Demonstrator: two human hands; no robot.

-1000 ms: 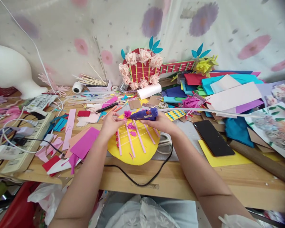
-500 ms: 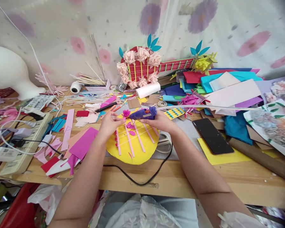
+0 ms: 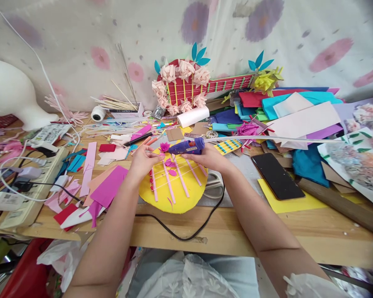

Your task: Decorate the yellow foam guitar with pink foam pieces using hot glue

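Note:
My left hand (image 3: 145, 159) is closed in a pinch, with a small magenta paper flower (image 3: 164, 147) at its fingertips. Wrapped around a blue glue gun (image 3: 186, 147), my right hand (image 3: 209, 157) keeps the nozzle pointed left, close below the flower. A long glue stick (image 3: 267, 139) sticks out of the gun's back end. Under both hands lies a round yellow board (image 3: 164, 203) with pink strips and white strings across it. Loose magenta petals (image 3: 172, 173) rest on the board, and red beads (image 3: 151, 181) line its left side.
A red guitar-shaped piece with pale roses (image 3: 183, 89) leans at the back. To the right are a phone (image 3: 278, 176) and heaped coloured sheets (image 3: 307, 120). On the left stand a power strip (image 3: 49, 178) and paper scraps (image 3: 108, 188). A black cord (image 3: 186, 239) loops near the front edge.
The view has shifted very slightly. Both hands, the flower and the glue gun stay in nearly the same place over the board.

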